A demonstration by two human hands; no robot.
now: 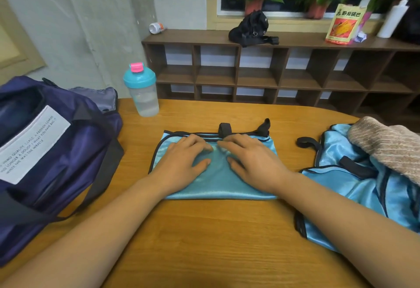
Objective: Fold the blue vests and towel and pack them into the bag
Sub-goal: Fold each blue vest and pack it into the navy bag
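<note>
Fingers flat, my left hand (181, 162) and right hand (252, 160) press one folded blue vest (216, 185); crumpled vest (336, 187), towel (391, 149), bag (68, 151) remain.

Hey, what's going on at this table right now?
A person presses the left hand and right hand flat on a folded blue vest in the middle of the wooden table. An unfolded vest pile lies at the right, with a beige towel on top. The purple bag sits at the left, beside a shaker bottle.
</note>
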